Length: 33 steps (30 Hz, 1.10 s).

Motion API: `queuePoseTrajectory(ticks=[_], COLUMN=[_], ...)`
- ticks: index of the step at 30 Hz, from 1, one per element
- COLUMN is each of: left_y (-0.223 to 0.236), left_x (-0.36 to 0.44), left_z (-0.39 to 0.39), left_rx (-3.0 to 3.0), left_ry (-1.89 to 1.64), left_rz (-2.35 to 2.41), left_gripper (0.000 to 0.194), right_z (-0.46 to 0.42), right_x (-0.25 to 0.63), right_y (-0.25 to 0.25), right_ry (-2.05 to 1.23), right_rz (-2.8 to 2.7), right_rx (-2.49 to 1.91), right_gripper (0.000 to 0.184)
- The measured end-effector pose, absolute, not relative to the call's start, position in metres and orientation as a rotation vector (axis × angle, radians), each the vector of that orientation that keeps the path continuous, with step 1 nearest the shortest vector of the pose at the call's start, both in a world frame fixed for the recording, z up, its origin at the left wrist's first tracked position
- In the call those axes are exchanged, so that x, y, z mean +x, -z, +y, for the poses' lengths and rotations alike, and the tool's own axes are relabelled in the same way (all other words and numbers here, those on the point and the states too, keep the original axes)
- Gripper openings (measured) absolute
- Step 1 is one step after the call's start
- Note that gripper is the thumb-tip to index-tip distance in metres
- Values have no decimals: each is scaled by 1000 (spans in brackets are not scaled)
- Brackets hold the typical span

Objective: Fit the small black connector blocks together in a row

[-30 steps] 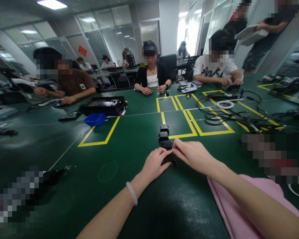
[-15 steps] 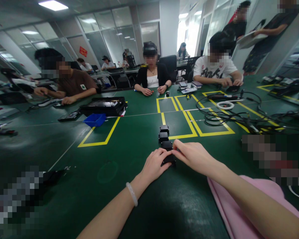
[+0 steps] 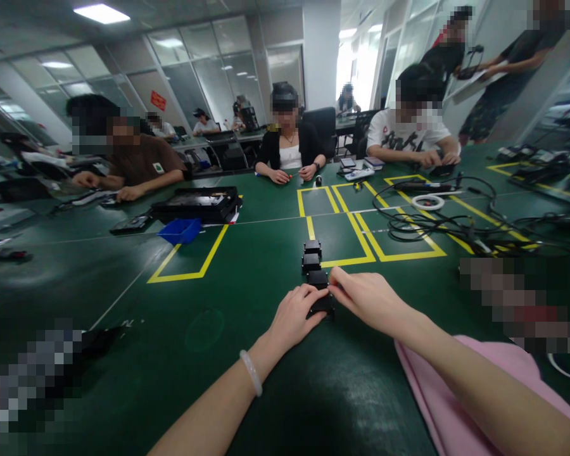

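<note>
A short row of black box-like parts runs away from me on the green table [image 3: 256, 367]. The nearest black block [image 3: 322, 305] is held between the thumb and fingers of my left hand [image 3: 292, 311], which covers part of it. Fingertips of my right hand [image 3: 361, 294] are pinched together at the block's right upper corner; whatever they hold is hidden or too small to name. Just beyond my fingers sits another black block [image 3: 318, 278]. Two smaller-looking ones, a black block [image 3: 311, 261] and the farthest black block [image 3: 312, 247], stand behind it.
Ahead on the left lie a blue bin [image 3: 179, 231] and a black tray [image 3: 197, 202]. Black cables [image 3: 408, 228] and a white ring [image 3: 427, 202] are at the right. Pink cloth [image 3: 484, 380] lies beneath my right forearm. Several people sit across the table.
Both my hands and the black blocks keep nearly the same place; the view has shifted very slightly. At the back right, a standing person now holds up a dark object.
</note>
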<state>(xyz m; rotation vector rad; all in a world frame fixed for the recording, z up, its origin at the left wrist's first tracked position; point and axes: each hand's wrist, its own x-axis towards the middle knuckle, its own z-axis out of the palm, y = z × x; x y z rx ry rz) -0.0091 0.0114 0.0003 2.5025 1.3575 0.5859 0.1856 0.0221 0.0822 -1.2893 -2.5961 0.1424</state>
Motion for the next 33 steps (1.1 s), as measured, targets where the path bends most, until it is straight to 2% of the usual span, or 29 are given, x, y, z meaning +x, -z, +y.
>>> queuePoseTrajectory(ticks=[5,11,18,22,25,33], left_y=[-1,-1,-1,-1,0,0], left_x=[-9,-9,-9,-9,-9,-9], left_z=[11,11,11,11,11,11], left_rx=[2502,2504,2502,2508,2512,2509], left_ry=[-587,-590,-592,-583,-580,-590], left_rz=[1358,1360,1363,1364,1363,1357], left_gripper=[44,42,44,45,45,47], right_z=[21,23,23,22,23,23], right_x=[185,184,186,186,184,186], right_y=[-82,-78,-80,-81,-78,-75], right_ry=[-140,-133,-189,-190,-167,-52], right_rz=[-2568,-2575,-2547,-2537,-2538,-2550], right_rx=[-1288,-1305,-1276,-1252,-1278,-1298], right_gripper=[7,13,5,6,12,8])
